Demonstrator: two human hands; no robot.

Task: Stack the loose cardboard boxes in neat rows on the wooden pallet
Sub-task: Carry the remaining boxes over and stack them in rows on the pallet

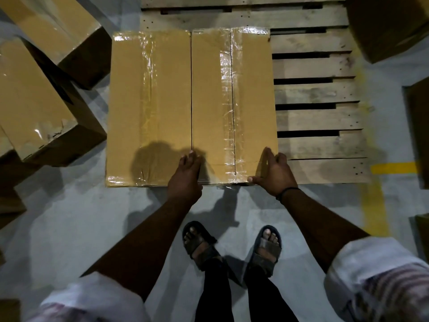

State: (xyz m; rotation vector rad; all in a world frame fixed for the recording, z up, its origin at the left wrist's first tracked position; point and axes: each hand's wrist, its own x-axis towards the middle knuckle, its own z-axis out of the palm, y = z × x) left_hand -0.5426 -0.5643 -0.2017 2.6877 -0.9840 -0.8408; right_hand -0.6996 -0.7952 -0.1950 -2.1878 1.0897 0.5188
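Note:
Two taped cardboard boxes lie side by side on the left part of the wooden pallet [315,94], touching along a straight seam. The left box [148,108] overhangs the pallet's left edge. My hands hold the right box [213,101] at its near end. My left hand [188,175] lies on its top at the seam, fingers together. My right hand [275,173] wraps its near right corner, with the thumb along the near edge and the fingers up the right side.
Loose boxes lie tilted on the grey floor to the left [34,101] and at the far left [58,26]. More boxes sit at the top right [390,24] and the right edge [417,135]. The pallet's right half shows bare slats. My sandalled feet [232,247] stand just before the pallet.

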